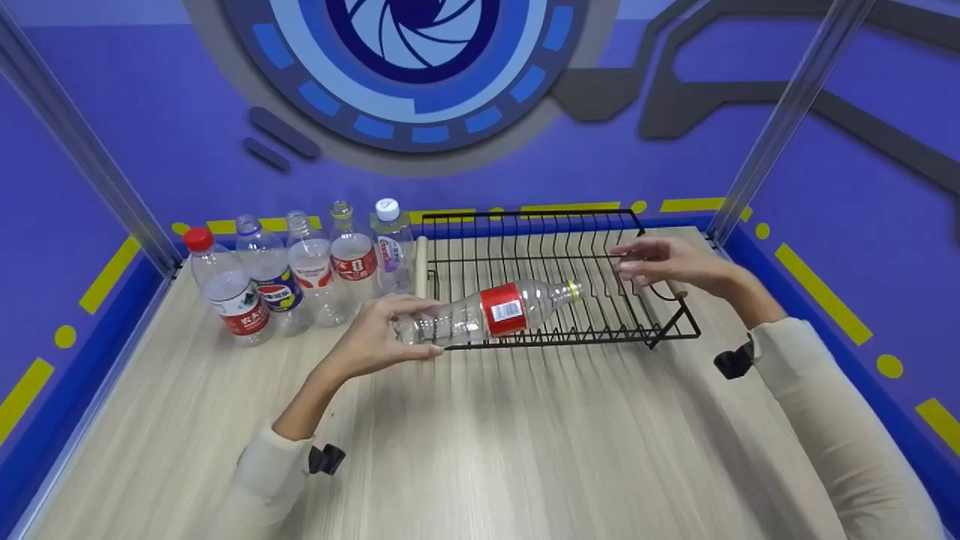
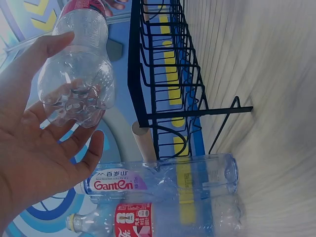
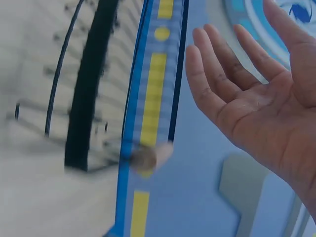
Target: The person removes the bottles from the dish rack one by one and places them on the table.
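Observation:
A clear plastic bottle (image 1: 536, 304) with a red label and a yellow neck ring lies on its side in the air above the front of a black wire rack (image 1: 562, 344). My left hand (image 1: 379, 337) grips it around the base, thumb on the near side; in the left wrist view the bottle's lobed bottom (image 2: 74, 101) faces the camera. The bottle's neck points right, towards my right hand (image 1: 667, 261). That hand hovers over the rack's right end, apart from the bottle, and its fingers look relaxed and hold nothing in the right wrist view.
Several empty bottles stand upright left of the rack, among them a red-capped bottle (image 1: 238, 311), a Pepsi-type bottle (image 1: 279, 289) and a white-capped Ganten bottle (image 1: 391, 255). The rack has wooden end bars (image 1: 421, 266). Blue panels (image 1: 480, 180) enclose the wooden table (image 1: 480, 450).

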The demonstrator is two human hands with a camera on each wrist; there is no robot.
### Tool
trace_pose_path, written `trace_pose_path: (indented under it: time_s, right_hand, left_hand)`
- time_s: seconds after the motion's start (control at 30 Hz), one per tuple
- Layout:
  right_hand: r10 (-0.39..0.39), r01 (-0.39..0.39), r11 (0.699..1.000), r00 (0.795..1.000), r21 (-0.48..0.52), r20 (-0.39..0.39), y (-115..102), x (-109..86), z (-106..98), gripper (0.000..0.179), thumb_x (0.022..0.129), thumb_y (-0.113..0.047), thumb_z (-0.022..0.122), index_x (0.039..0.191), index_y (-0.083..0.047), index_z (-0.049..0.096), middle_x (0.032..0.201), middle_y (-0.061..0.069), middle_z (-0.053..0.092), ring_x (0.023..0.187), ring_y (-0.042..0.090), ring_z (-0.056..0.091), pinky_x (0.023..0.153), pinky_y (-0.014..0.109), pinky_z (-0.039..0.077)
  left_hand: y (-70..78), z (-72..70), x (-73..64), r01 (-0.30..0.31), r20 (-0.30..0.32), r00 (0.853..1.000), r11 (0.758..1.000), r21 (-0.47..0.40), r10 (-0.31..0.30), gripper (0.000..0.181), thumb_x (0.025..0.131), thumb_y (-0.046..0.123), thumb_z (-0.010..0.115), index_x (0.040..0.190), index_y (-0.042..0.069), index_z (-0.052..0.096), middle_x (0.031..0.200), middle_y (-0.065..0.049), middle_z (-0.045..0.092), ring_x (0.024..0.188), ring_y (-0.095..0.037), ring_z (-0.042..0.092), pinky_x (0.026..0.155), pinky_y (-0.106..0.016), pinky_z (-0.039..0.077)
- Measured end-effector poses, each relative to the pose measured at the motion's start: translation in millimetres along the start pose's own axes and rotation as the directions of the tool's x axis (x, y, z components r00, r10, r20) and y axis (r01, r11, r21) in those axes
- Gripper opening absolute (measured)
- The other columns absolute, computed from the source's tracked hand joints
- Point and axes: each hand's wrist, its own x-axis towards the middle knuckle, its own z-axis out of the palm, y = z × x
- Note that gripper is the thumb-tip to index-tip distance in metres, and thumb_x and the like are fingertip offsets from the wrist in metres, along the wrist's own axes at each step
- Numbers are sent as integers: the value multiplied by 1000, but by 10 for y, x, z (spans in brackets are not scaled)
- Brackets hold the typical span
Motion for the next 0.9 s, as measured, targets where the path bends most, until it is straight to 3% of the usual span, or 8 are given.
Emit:
trace_pose_path:
  time_s: [0.07, 0.2, 0.27, 0.37, 0.47, 0.6, 0.77, 0.9]
  right_hand:
    - [-4, 4, 1000, 999, 1, -35, 72, -35, -90, 49, 103, -27, 62, 148, -10, 52, 128, 10, 68, 107, 18, 69, 91, 30, 58]
    - [-11, 15, 999, 997, 43, -71, 263, -99, -220, 49, 103, -23, 62, 147, -4, 50, 113, 3, 71, 85, 14, 68, 76, 32, 60]
    - [-9, 15, 998, 996, 60, -90, 366, -131, -258, 51, 103, -21, 62, 147, 0, 47, 109, -1, 71, 82, 15, 67, 73, 32, 59]
    - [0, 7, 999, 990, 48, -142, 490, -167, -306, 54, 103, -21, 62, 148, 4, 46, 113, -3, 71, 95, 11, 68, 81, 29, 59]
    - [18, -17, 1000, 980, 10, -196, 563, -200, -342, 56, 103, -25, 63, 147, 5, 47, 128, 1, 67, 109, 6, 66, 89, 26, 57]
    - [45, -48, 999, 977, -8, -209, 635, -221, -361, 57, 103, -26, 63, 148, 4, 46, 144, 14, 57, 110, 0, 63, 89, 25, 56]
    - [68, -68, 998, 983, 8, -169, 735, -226, -346, 58, 103, -21, 62, 151, 3, 42, 146, 30, 49, 103, -2, 65, 87, 24, 57]
    - [98, -91, 994, 985, 53, -140, 788, -237, -342, 60, 104, -21, 62, 154, 0, 38, 140, 23, 56, 104, 7, 69, 88, 25, 58]
  left_hand:
    - [-14, -21, -32, 28, -2, 1000, 1000, -10, -28, 61, 75, 34, 91, 131, 16, 71, 130, -5, 71, 126, -29, 61, 105, -55, 48]
    - [-53, -80, -102, 75, -21, 997, 997, -27, -75, 62, 74, 33, 92, 131, 17, 71, 136, -7, 67, 124, -30, 61, 101, -52, 50]
    - [-75, -113, -135, 85, -35, 996, 996, -35, -86, 62, 74, 32, 92, 131, 18, 71, 136, -7, 67, 119, -29, 63, 97, -47, 52]
    - [-109, -165, -172, 95, -72, 992, 994, -55, -99, 63, 76, 32, 91, 133, 18, 70, 131, -7, 70, 112, -29, 66, 88, -40, 53]
    - [-127, -227, -202, 131, -103, 984, 984, -122, -143, 62, 78, 27, 90, 135, 15, 68, 130, -10, 70, 111, -30, 65, 87, -39, 53]
    - [-146, -325, -241, 177, -159, 963, 959, -223, -215, 61, 82, 19, 87, 138, 12, 65, 135, -14, 65, 110, -27, 60, 88, -35, 52]
    - [-205, -452, -289, 174, -263, 925, 923, -343, -272, 60, 86, 10, 81, 142, 12, 61, 130, -12, 66, 103, -20, 61, 80, -26, 53]
    - [-235, -533, -317, 145, -332, 885, 872, -468, -326, 56, 93, 6, 72, 146, 9, 56, 129, -8, 65, 106, -13, 63, 83, -22, 55]
